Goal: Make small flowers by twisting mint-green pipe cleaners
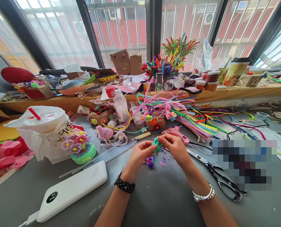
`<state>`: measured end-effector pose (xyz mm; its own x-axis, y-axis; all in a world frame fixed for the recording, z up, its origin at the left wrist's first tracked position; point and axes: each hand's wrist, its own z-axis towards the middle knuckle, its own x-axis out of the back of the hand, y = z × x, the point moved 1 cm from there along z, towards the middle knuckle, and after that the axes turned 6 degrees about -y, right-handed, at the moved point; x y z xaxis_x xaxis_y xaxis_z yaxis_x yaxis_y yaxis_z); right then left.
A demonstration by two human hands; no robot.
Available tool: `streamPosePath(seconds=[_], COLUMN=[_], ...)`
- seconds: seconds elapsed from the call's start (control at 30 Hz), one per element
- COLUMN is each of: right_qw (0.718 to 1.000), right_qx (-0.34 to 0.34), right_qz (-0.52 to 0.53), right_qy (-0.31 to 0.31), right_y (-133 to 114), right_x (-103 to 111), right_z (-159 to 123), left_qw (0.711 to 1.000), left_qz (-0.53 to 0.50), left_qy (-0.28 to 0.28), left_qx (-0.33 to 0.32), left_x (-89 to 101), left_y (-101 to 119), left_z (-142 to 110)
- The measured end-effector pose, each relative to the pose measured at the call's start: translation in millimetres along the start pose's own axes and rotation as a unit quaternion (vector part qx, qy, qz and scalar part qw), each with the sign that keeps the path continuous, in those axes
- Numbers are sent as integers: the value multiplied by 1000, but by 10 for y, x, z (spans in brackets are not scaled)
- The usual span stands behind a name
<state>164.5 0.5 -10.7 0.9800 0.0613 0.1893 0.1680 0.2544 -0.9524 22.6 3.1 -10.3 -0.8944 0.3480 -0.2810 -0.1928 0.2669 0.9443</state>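
Note:
Both of my hands are closed on a small teal pipe-cleaner piece [157,146], bent into loops like a flower, with a short stem hanging down. My left hand [139,156] pinches its left side between thumb and fingers. From the right, my right hand [177,149] pinches its upper edge. Purple and pink fuzzy scraps [150,161] lie on the grey table below. Just behind my right hand rests a pink glue gun [181,136], partly covered by that hand. Large black-handled scissors [212,170] lie to the right of my right wrist.
A white power bank [76,190] with a cable is at the left front. Behind it stand a knitted flower pot [85,154] and a bagged drink cup [44,135]. Clear glue sticks [102,156] lie left of my hands. Many loose pipe cleaners [197,123] spread behind. A blurred patch hides the right side.

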Motion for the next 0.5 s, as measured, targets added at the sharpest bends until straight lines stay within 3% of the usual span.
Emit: streamPosePath(seconds=[0.23, 0.5], right_qw=[1000, 1000], right_qx=[-10, 10], right_qz=[23, 29], right_qy=[-8, -8], right_y=[9, 15], right_x=[14, -24], right_z=[-15, -27], left_qw=[996, 995], left_qz=[-76, -84], left_qy=[31, 15], left_qx=[-30, -51], left_x=[21, 4], left_y=[0, 1], left_z=[18, 6])
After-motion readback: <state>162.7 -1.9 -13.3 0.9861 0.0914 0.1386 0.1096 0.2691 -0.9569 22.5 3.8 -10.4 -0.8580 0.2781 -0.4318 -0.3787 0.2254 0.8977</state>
